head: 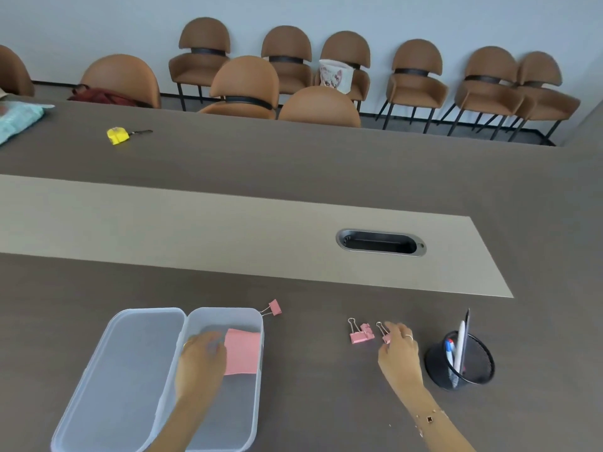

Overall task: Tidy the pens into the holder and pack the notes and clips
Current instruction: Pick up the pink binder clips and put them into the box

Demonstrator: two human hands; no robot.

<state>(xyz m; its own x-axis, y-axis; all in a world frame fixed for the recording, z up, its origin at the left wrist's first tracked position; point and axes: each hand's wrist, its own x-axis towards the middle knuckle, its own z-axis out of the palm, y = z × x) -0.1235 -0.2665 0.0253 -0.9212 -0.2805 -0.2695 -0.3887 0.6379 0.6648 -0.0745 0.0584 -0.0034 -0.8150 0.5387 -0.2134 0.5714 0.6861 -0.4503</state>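
A clear plastic box (228, 429) lies open at the lower left, its lid (127, 363) flat beside it. My left hand (200, 357) is inside the box, holding a pink pad of notes (242, 352) at its left edge. My right hand (399, 349) rests on the table with its fingertips on a pink binder clip (385, 336). Two more pink clips (361, 334) lie just left of it. Another pink clip (274, 308) sits by the box's far right corner. A black mesh holder (463, 363) with several pens stands to the right of my right hand.
A beige strip with an oval cable slot (381, 242) crosses the table beyond the items. A yellow tape measure (118, 135) and a pale blue packet (16, 120) lie far back left. Brown chairs (244, 86) line the far side and the wall.
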